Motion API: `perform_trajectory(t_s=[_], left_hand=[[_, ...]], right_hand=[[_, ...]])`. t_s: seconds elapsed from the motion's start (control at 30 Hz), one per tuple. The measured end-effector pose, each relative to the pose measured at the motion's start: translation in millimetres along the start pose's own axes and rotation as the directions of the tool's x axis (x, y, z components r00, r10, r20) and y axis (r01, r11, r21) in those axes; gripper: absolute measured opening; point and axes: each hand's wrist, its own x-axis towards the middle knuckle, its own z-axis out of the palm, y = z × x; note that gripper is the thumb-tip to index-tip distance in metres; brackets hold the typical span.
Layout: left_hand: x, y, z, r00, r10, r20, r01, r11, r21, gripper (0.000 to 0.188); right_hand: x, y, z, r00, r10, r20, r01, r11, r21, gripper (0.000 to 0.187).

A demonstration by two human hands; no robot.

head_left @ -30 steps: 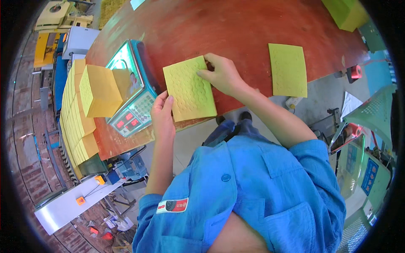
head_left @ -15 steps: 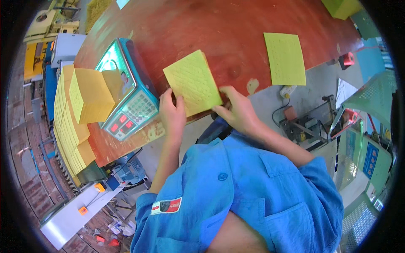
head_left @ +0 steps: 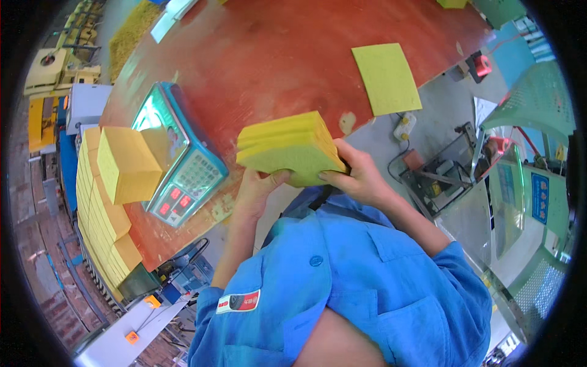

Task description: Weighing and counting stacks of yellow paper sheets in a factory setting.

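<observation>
Both my hands grip a thick stack of yellow paper sheets [head_left: 287,144] above the near edge of the red table. My left hand [head_left: 260,186] holds its near left side, thumb on the face toward me. My right hand [head_left: 359,173] clasps the near right corner the same way. The stack is tilted up, so its layered edge shows on top. Fingers behind the stack are hidden. To the left, a teal digital scale [head_left: 192,162] with red lit digits carries another tall yellow stack [head_left: 128,165]. A flat yellow sheet or thin pile [head_left: 386,78] lies to the right.
Rows of yellow stacks [head_left: 101,214] line up left of the scale, by the edge of the red table [head_left: 275,61]. Below on the right stand a metal frame [head_left: 440,168] and a green machine [head_left: 532,116]. A white power strip [head_left: 403,126] lies past the table edge.
The stack in my hands has tipped from lying flat to standing tilted, showing its layered edge. My hands have shifted grip, thumbs now on its near face. The camera view has moved slightly.
</observation>
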Motion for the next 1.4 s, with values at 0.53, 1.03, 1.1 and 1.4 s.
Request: perform_trajectory(t_s=[0.53,1.03,1.1,1.4], left_hand=[[25,-17,-5,0.905,0.35,-0.242,-0.36,0.933,0.004,0.062],[34,-41,-32,0.911,0.366,-0.191,-0.36,0.931,0.063,0.044],[36,-44,-30,0.873,0.43,-0.231,-0.421,0.903,0.089,0.034],[28,-18,-30,0.878,0.428,-0.213,-0.398,0.902,0.17,0.025]], right_hand=[[88,20,56,0.92,-0.343,-0.188,0.375,0.911,0.174,0.063],[91,26,61,0.91,-0.298,-0.287,0.348,0.926,0.143,0.058],[92,23,65,0.911,-0.296,-0.286,0.348,0.925,0.152,0.056],[92,33,61,0.894,-0.343,-0.29,0.371,0.927,0.046,0.045]])
